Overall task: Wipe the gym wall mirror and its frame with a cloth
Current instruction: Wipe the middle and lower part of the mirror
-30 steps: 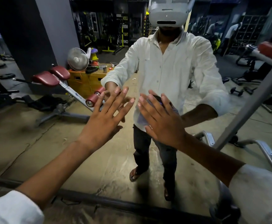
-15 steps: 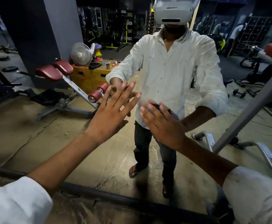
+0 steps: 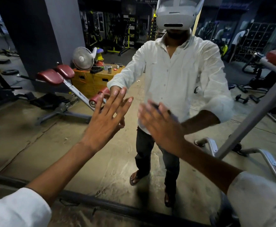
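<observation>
Head view: your left hand (image 3: 104, 123) lies flat on the mirror (image 3: 35, 145) mid-frame, fingers spread. Your blurred right hand (image 3: 160, 128) presses a cloth (image 3: 175, 118) against the glass with straight fingers. Upper left, a reflected cup (image 3: 109, 71) stands on a wooden box (image 3: 91, 79); you cannot tell what it holds.

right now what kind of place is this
A gym, most likely, seen reflected in a big wall mirror. A red-padded bench stands on the left, dumbbells lie on the floor on the right, and more dark exercise machines fill the background.
</observation>
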### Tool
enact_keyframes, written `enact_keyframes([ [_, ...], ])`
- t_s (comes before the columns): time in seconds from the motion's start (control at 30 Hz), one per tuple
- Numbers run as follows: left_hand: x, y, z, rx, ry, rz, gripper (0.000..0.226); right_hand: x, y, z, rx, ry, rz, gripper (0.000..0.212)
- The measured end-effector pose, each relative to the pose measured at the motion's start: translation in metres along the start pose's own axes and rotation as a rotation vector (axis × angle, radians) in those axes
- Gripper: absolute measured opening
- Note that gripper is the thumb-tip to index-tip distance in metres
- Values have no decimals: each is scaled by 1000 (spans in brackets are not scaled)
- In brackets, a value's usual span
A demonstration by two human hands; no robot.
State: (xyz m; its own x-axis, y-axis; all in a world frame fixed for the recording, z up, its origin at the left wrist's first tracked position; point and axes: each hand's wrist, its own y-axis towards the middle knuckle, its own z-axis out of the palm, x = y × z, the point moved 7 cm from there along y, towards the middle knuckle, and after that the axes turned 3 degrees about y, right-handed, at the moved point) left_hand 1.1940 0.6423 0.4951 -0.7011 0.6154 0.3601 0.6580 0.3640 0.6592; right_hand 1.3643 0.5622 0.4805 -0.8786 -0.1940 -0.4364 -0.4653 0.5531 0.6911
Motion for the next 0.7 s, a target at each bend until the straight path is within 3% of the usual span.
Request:
enact_keyframes([
  [0.13, 3, -1, -1, -13, 12, 36, 117, 60, -79, 63, 253, -361, -503, 69],
  [0.2, 6, -1, 1, -23, 24, 60, 120, 56, -72, 61, 243, -370, -512, 68],
  [0.3, 9, -3, 1, -34, 32, 64, 123, 23, -10, 21, 70, -178, -184, 52],
  [0.37, 9, -2, 3, -24, 23, 57, 123, -1, 23, -5, -25, -158, -74, 48],
  [0.47, 10, -4, 3, -52, 18, 47, 120, -3, 31, -3, -77, -333, -110, 50],
  [0.57, 18, -9, 4, -96, 21, -2, 114, 28, 6, 28, 7, -328, -140, 55],
  [0.7, 37, -12, 7, -79, 22, -27, 116, 86, -77, 90, 321, -477, -626, 66],
])
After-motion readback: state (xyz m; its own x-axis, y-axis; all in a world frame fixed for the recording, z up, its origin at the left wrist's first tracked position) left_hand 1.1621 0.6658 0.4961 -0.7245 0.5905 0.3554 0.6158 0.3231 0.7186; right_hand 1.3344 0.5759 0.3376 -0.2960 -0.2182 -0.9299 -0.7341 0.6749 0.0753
